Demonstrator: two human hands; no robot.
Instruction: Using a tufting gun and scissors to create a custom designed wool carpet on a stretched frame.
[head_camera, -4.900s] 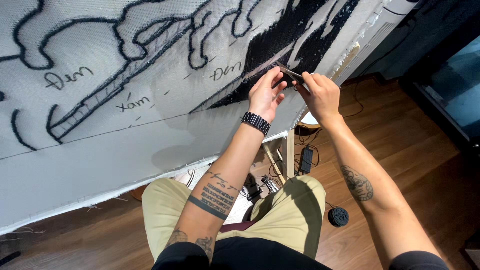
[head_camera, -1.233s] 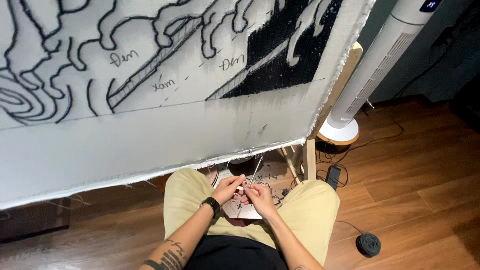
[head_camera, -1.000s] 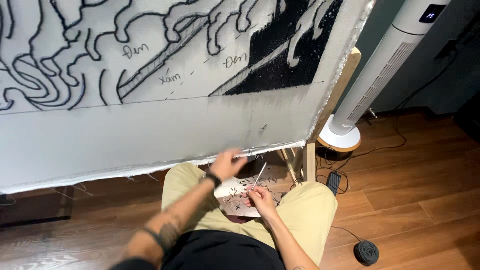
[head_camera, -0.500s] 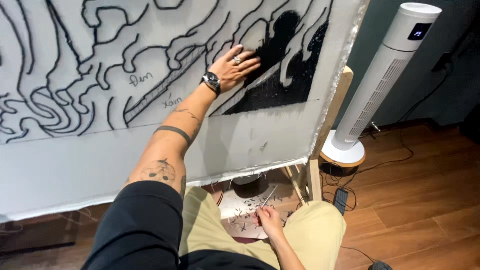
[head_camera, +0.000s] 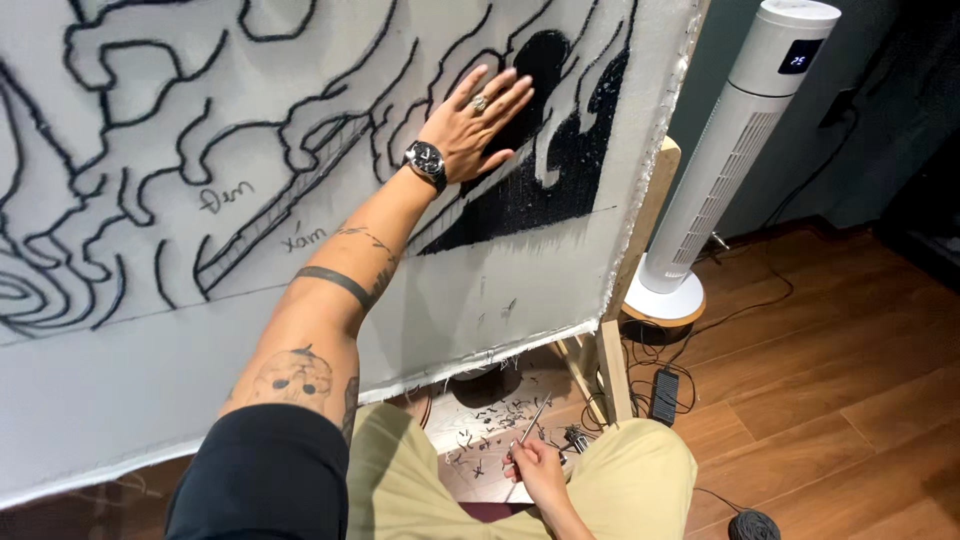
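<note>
The cloth (head_camera: 300, 200) fills the upper left of the frame. The left hand (head_camera: 478, 118) lies flat on its black patch (head_camera: 540, 190), fingers spread. Bottom centre, the right hand (head_camera: 535, 468) grips a thin tool (head_camera: 532, 420). A fan (head_camera: 735, 150) stands right.

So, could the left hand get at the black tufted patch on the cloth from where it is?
Probably yes: the left hand already lies flat on the cloth, fingers overlapping the black tufted patch, with nothing between.
</note>
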